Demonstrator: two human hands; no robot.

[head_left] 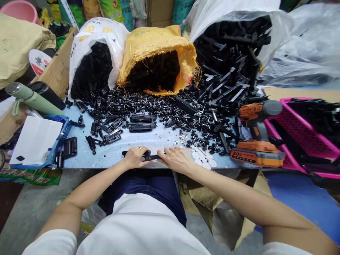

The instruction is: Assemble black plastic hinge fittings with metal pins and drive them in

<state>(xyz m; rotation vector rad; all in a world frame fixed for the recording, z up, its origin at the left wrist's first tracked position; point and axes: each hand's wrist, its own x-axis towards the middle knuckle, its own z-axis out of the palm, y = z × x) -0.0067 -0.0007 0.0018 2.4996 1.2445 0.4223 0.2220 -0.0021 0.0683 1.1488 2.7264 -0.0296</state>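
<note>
Near the front edge of the table, my left hand (pixel 136 157) is closed around one end of a black plastic part (pixel 154 157). My right hand (pixel 175 159) pinches the other end of this long, narrow part. Fingers cover much of it, so its exact kind is hidden. Just beyond my hands lie two folded black plastic pieces (pixel 142 126), side by side. To their left are several small black jointed parts (pixel 113 136). A heap of black-headed screws (pixel 159 106) spreads behind them. Flat white discs (pixel 204 159) lie right of my right hand.
An orange cordless drill (pixel 256 134) stands at the right, beside a pink basket (pixel 300 120) of black parts. Behind the heap, a white sack (pixel 98 32), a yellow sack (pixel 159 39) and a clear plastic bag (pixel 236 14) lie with their mouths facing me. A blue basket (pixel 60 138) sits left.
</note>
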